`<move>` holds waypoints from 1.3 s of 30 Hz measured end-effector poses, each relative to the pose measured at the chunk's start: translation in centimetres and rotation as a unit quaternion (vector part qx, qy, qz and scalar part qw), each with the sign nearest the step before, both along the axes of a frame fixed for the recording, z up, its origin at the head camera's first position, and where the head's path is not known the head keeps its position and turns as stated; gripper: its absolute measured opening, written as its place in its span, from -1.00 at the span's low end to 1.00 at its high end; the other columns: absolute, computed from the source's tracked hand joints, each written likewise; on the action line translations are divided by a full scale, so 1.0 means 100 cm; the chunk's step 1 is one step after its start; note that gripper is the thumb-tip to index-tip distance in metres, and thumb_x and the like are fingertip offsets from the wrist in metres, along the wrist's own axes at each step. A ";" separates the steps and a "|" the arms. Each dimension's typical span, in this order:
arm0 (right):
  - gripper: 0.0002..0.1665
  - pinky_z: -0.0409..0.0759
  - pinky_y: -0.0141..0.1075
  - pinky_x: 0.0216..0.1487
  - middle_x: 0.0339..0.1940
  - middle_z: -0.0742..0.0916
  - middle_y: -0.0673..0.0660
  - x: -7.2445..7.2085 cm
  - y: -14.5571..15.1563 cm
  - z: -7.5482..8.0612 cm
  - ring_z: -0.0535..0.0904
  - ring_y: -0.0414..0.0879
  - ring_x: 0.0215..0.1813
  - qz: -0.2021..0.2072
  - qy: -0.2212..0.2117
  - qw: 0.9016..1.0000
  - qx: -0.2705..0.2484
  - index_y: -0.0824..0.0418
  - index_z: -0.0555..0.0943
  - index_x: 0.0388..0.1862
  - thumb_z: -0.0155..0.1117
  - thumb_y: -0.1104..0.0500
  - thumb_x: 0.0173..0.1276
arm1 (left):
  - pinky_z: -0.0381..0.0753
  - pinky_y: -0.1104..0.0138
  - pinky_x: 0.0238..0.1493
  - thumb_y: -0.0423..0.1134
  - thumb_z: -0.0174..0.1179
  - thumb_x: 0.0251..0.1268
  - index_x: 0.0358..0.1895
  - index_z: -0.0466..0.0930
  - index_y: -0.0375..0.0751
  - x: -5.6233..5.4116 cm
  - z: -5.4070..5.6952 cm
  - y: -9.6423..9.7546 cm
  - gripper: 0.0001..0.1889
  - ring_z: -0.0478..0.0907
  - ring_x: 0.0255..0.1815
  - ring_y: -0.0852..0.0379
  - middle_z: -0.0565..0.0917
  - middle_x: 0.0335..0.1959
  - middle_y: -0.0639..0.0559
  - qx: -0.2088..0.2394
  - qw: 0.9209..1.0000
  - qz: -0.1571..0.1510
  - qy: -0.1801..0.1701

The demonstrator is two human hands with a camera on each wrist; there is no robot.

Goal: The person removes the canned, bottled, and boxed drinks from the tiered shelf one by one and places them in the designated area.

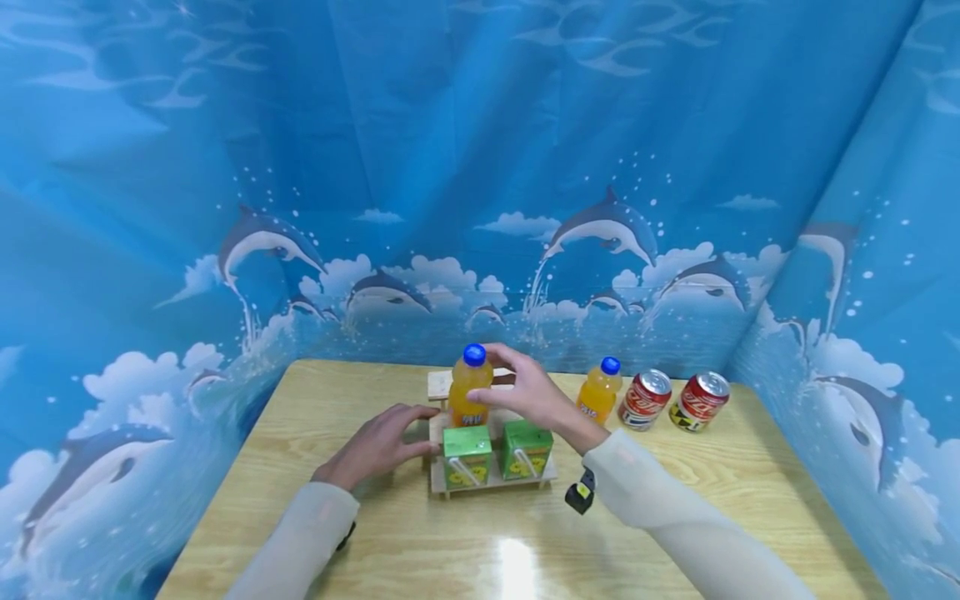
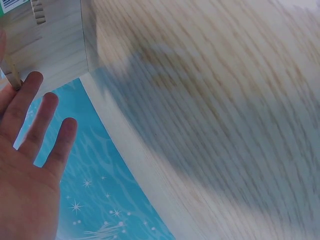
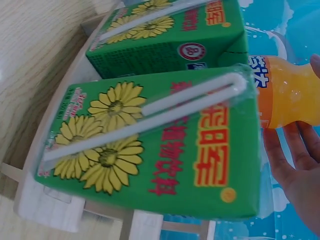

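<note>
My right hand (image 1: 536, 396) grips an orange drink bottle (image 1: 471, 392) with a blue cap, thumb on its near side. The bottle is upright over the back part of a small light wooden rack (image 1: 495, 487); whether its base rests there is hidden. Two green drink cartons (image 1: 467, 463) with straws stand side by side at the rack's front. In the right wrist view, fingers touch the bottle (image 3: 287, 92) behind the cartons (image 3: 150, 145). At the rack's left side, my left hand (image 1: 378, 442) touches it with fingertips, its fingers (image 2: 60, 142) spread and fairly straight in the left wrist view.
A second orange bottle (image 1: 599, 390) stands right of the rack. Beside it are two red drink cans (image 1: 645, 400). All stand on a wood-grain table (image 1: 390, 550), with a blue dolphin-print curtain (image 1: 450, 167) behind and at both sides.
</note>
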State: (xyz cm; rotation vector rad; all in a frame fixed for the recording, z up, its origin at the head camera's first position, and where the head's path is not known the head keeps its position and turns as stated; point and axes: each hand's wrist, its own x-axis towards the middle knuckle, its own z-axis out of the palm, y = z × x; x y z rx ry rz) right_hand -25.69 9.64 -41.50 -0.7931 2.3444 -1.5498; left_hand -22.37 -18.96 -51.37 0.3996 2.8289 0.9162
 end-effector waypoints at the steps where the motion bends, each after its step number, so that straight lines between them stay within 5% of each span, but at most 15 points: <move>1: -0.26 0.65 0.10 0.51 0.39 0.70 0.13 0.000 0.001 0.002 0.63 0.11 0.41 -0.001 0.000 1.000 -0.003 0.04 0.49 0.58 0.54 0.01 0.51 | 0.56 -0.18 0.55 0.25 0.46 0.36 0.49 0.59 0.21 0.000 0.000 0.000 -0.33 0.56 0.51 -0.07 0.65 0.45 0.06 -0.001 1.000 0.000 0.000; 20: -0.28 0.72 0.02 0.43 0.34 0.73 0.22 -0.004 0.027 0.024 0.68 0.19 0.35 -0.042 0.020 0.997 -0.055 0.12 0.50 0.56 0.53 0.16 0.48 | 0.59 -0.17 0.52 0.28 0.44 0.36 0.50 0.58 0.14 0.001 0.000 -0.001 -0.30 0.58 0.48 -0.08 0.65 0.44 0.03 -0.002 1.000 -0.015 0.013; 39: -0.19 0.68 0.13 0.48 0.48 0.65 0.26 -0.003 0.074 0.038 0.62 0.28 0.47 -0.114 0.021 0.993 -0.025 0.12 0.39 0.68 0.49 0.06 0.56 | 0.59 -0.17 0.52 0.28 0.43 0.37 0.52 0.58 0.13 0.001 -0.001 -0.002 -0.29 0.57 0.49 -0.09 0.64 0.46 0.02 0.001 1.000 -0.019 0.019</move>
